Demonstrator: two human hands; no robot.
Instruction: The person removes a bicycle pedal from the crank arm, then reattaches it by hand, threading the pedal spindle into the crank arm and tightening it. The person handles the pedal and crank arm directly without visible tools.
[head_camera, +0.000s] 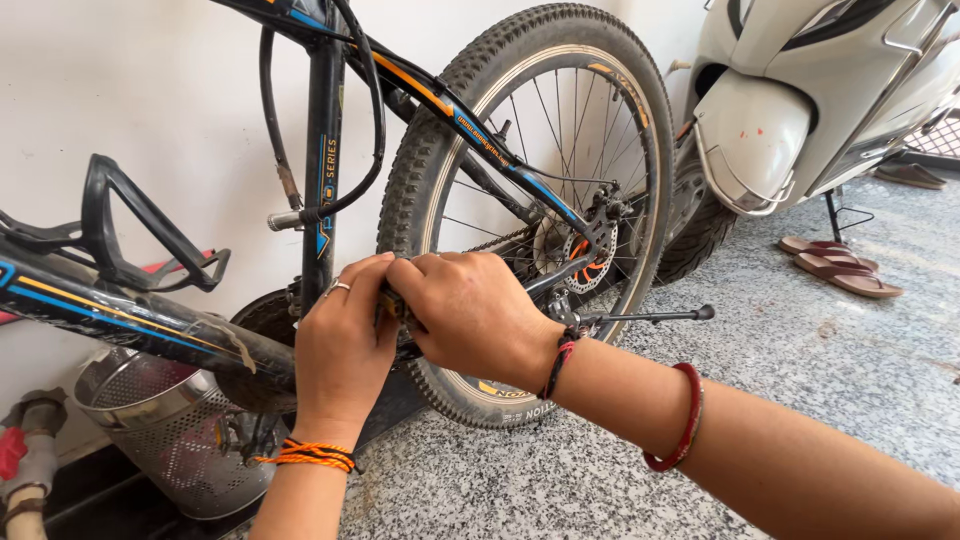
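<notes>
Both hands, left hand (345, 340) and right hand (470, 310), are clamped shut on the bike's pedal (392, 305) mid-frame, beside the rear wheel (530, 210). Looks rigid, greasy metal; grab the flat faces.

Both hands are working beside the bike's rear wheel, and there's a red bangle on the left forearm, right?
Not quite. In the head view both hands, left and right, are beside the rear wheel, but the red bangle is on the right forearm. The left wrist carries orange thread bands.
</notes>
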